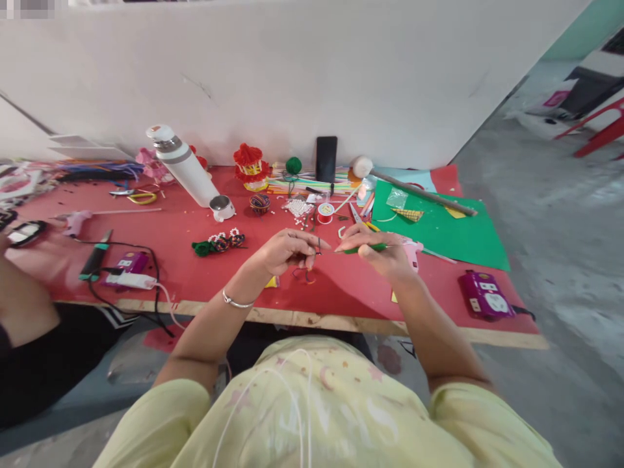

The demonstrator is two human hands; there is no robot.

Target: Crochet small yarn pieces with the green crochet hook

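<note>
My left hand [291, 250] is closed, thumb and finger pinching a small piece of dark multicoloured yarn [306, 277]. A loose bit of the yarn hangs below the fingers. My right hand [380, 252] grips a crochet hook [366, 249] with a green handle and a thin metal shaft pointing right. The two hands face each other above the red table [341, 292], fingertips a short gap apart. Beyond them lie a spool of red thread [325, 212], white beads [298, 207] and a ball of multicoloured yarn [260, 205].
A white thermos [188, 170] leans behind its cup [222, 208]. Crocheted pieces [219, 242] lie left of my hands. A phone [326, 159] rests against the wall. On the right are a green sheet [468, 240] and a purple power socket [486, 296]. Another person's arm [24, 292] is at far left.
</note>
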